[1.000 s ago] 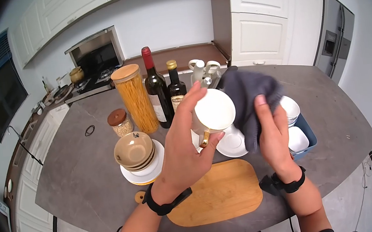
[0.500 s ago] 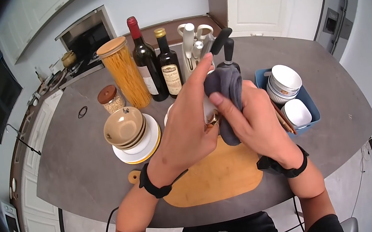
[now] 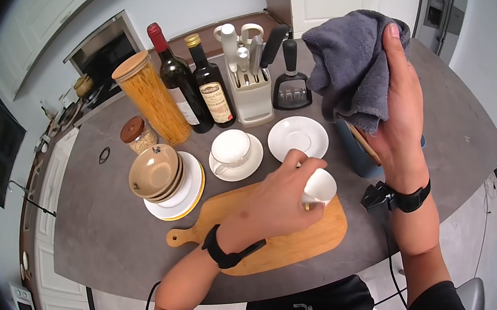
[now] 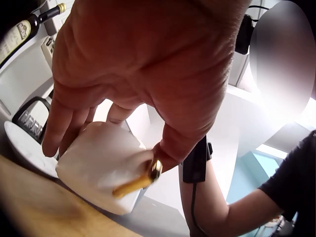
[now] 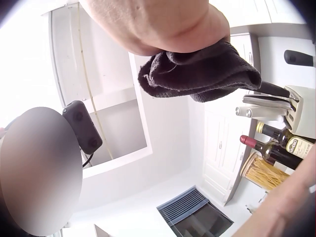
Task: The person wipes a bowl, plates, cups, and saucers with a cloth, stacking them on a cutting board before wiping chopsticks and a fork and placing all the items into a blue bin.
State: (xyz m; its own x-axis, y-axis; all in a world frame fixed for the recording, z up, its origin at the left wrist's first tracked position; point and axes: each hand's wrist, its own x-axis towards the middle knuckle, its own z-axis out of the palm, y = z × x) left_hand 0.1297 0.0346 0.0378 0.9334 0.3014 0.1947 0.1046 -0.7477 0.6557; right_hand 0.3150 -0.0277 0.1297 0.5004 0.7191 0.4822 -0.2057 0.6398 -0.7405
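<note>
- Person's 2 bare hands at work over a grey table [image 3: 103, 243], seen from head cam.
- L hand [image 3: 270, 202]: partly closed, fingers curled over a white cup [image 3: 320, 187] from above; L wrist view shows thumb by its gold handle [image 4: 140, 183].
- Cup is tilted, over R part of a wooden board [image 3: 286, 251]; can't tell if it touches the wood.
- R hand [image 3: 403, 100]: raised at R, gripping a dark grey cloth [image 3: 346, 63], thumb across its near side; other fingers mostly hidden, so can't tell how tightly they're bent. Cloth hangs well apart from cup.
- Below R hand: blue bin [image 3: 357, 156], partly hidden.
- Just beyond L hand: white saucer [image 3: 297, 135]; to its L, a 2nd cup [image 3: 230, 147] upright on its own saucer [image 3: 253, 165].
- Far L: stacked tan bowls [image 3: 153, 170] on white plates [image 3: 193, 190].
- Behind, L to R: small jar w/ brown lid [image 3: 136, 134], tall pasta jar [image 3: 157, 107], red-topped bottle [image 3: 184, 88], gold-capped bottle [image 3: 213, 94], knife block [image 3: 254, 105] w/ scissors & knives, black-handled tool [image 3: 291, 64] standing beside it.
</note>
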